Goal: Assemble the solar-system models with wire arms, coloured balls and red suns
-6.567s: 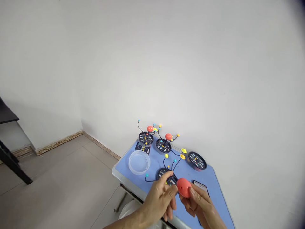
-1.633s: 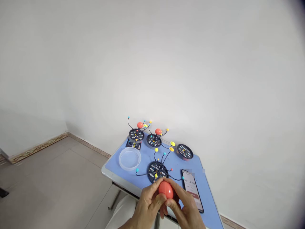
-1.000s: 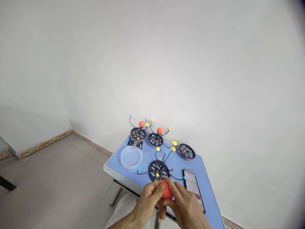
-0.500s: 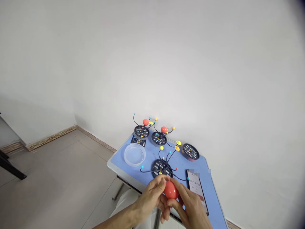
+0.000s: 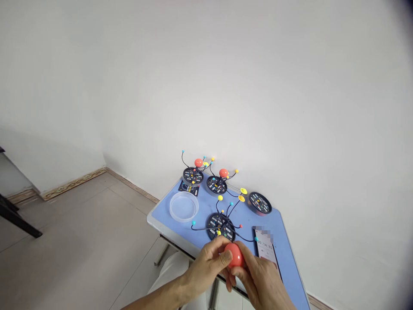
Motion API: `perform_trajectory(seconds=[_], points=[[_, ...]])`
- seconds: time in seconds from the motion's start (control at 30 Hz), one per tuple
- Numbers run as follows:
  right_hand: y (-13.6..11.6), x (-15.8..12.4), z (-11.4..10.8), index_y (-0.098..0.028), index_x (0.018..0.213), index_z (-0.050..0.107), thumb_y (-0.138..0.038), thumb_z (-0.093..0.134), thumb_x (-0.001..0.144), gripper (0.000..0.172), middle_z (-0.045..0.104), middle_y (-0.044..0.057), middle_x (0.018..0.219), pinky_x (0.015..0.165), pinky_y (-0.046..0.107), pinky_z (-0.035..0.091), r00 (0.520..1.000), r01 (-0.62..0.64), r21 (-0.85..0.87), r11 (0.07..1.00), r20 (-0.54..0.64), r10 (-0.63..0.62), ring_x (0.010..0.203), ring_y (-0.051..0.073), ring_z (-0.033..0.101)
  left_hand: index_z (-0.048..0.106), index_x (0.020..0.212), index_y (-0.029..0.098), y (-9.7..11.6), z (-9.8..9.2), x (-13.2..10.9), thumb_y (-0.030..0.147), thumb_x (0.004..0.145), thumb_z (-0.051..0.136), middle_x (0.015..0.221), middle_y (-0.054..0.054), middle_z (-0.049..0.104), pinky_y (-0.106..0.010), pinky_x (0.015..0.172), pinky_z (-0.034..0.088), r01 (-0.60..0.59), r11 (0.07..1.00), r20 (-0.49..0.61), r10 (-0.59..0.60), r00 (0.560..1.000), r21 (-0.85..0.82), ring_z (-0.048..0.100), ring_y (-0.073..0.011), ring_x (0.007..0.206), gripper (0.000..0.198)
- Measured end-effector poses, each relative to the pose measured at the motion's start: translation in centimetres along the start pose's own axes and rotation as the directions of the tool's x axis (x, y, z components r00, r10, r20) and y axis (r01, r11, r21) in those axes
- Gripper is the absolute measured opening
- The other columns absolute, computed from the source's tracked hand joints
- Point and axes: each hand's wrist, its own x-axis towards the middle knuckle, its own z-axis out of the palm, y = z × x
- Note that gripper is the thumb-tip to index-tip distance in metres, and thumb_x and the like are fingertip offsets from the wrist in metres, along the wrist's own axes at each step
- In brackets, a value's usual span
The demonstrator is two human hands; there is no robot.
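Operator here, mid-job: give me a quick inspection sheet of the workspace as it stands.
Surface: blue table top with pale rim.
Job's things: red egg-shaped ball; four round black patterned discs, the two farthest carrying red balls.
Clutter: black smartphone showing a running-time display; clear round plastic dish; small black card.
Grippers: left hand and right hand both on the ball.
Cables: thin black wires with yellow and teal beads, spreading from the nearest disc.
Surroundings: white wall; beige tiled floor.

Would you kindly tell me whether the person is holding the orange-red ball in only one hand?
No, the left hand and the right hand both grip the orange-red ball between them.
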Motion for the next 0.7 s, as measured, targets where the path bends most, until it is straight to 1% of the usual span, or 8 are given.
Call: perform_trajectory(seconds=[0.1, 0.23, 0.33, 0.4, 0.47, 0.53, 0.63, 0.7], points=[[0.0, -0.1, 0.8, -0.022, 0.12, 0.051, -0.05, 0.036, 0.102, 0.037, 0.075, 0.0, 0.068, 0.057, 0.026, 0.047, 0.988, -0.147, 0.082, 0.986, -0.04, 0.151, 0.061, 0.02, 0.071, 0.055, 0.094, 0.015, 0.0, 0.2, -0.1, 0.066, 0.08, 0.065, 0.072, 0.0, 0.061, -0.022, 0.052, 0.05, -0.043, 0.999, -0.017, 0.043, 0.999, 0.027, 0.061, -0.0124, 0.058, 0.053], [0.0, 0.0, 1.6, -0.02, 0.119, 0.053, -0.053, 0.036, 0.101, 0.042, 0.074, -0.002, 0.062, 0.055, 0.026, 0.046, 0.975, -0.182, 0.013, 0.983, -0.129, 0.182, 0.057, 0.019, 0.071, 0.057, 0.095, 0.014, -0.6, 0.1, 0.0, 0.065, 0.082, 0.064, 0.072, 0.0, 0.061, -0.021, 0.05, 0.05, -0.07, 0.997, -0.051, 0.071, 0.996, 0.027, 0.061, -0.0114, 0.056, 0.052], [0.5, 0.2, 1.6, -0.017, 0.122, 0.054, -0.057, 0.033, 0.1, 0.05, 0.074, 0.0, 0.063, 0.051, 0.025, 0.047, 0.98, -0.149, -0.103, 0.983, -0.147, 0.133, 0.058, 0.02, 0.072, 0.057, 0.093, 0.014, -1.3, -0.1, 0.3, 0.065, 0.082, 0.064, 0.064, 0.001, 0.059, -0.02, 0.045, 0.048, -0.035, 0.998, -0.055, 0.032, 0.998, -0.058, 0.06, -0.0112, 0.05, 0.053], [1.0, 0.3, 1.5, -0.014, 0.124, 0.054, -0.061, 0.031, 0.099, 0.058, 0.077, 0.006, 0.074, 0.049, 0.026, 0.049, 0.984, -0.106, -0.204, 0.973, -0.161, 0.073, 0.062, 0.021, 0.074, 0.056, 0.09, 0.015, -1.7, -0.2, 0.5, 0.066, 0.081, 0.064, 0.06, 0.002, 0.057, -0.019, 0.042, 0.047, -0.007, 0.987, -0.037, 0.001, 0.999, -0.162, 0.06, -0.0116, 0.047, 0.053], [1.5, 0.2, 1.3, -0.012, 0.131, 0.05, -0.062, 0.028, 0.098, 0.064, 0.078, 0.013, 0.089, 0.051, 0.026, 0.052, 0.987, -0.057, -0.253, 0.966, -0.157, 0.017, 0.068, 0.022, 0.075, 0.055, 0.087, 0.016, -2.0, -0.2, 0.6, 0.066, 0.083, 0.063, 0.059, 0.003, 0.056, -0.019, 0.04, 0.047, 0.011, 0.97, -0.015, -0.016, 1.0, -0.244, 0.06, -0.012, 0.045, 0.051], [1.7, 0.0, 1.2, -0.013, 0.141, 0.04, -0.058, 0.029, 0.1, 0.062, 0.077, 0.014, 0.099, 0.057, 0.026, 0.055, 0.992, -0.022, -0.24, 0.971, -0.123, -0.007, 0.075, 0.021, 0.076, 0.054, 0.086, 0.016, -2.2, -0.2, 0.7, 0.064, 0.085, 0.061, 0.057, 0.003, 0.056, -0.018, 0.038, 0.046, 0.023, 0.958, 0.006, -0.022, 1.0, -0.287, 0.06, -0.012, 0.043, 0.049], [1.5, -0.3, 0.8, -0.016, 0.15, 0.024, -0.046, 0.035, 0.103, 0.057, 0.077, 0.011, 0.101, 0.066, 0.026, 0.056, 0.996, 0.025, -0.206, 0.978, -0.074, -0.041, 0.08, 0.019, 0.075, 0.054, 0.084, 0.016, -2.1, -0.3, 0.7, 0.064, 0.086, 0.06, 0.056, 0.001, 0.058, -0.018, 0.037, 0.045, 0.027, 0.957, 0.017, -0.023, 1.0, -0.288, 0.059, -0.0119, 0.042, 0.049], [1.1, -0.3, 0.4, -0.018, 0.149, 0.025, -0.041, 0.036, 0.104, 0.052, 0.077, 0.009, 0.098, 0.067, 0.026, 0.055, 0.996, 0.057, -0.194, 0.979, -0.06, -0.07, 0.08, 0.019, 0.075, 0.054, 0.082, 0.016, -1.8, -0.2, 0.7, 0.065, 0.084, 0.06, 0.057, 0.0, 0.059, -0.018, 0.036, 0.044, 0.035, 0.965, 0.014, -0.032, 0.999, -0.26, 0.058, -0.0118, 0.041, 0.05]])
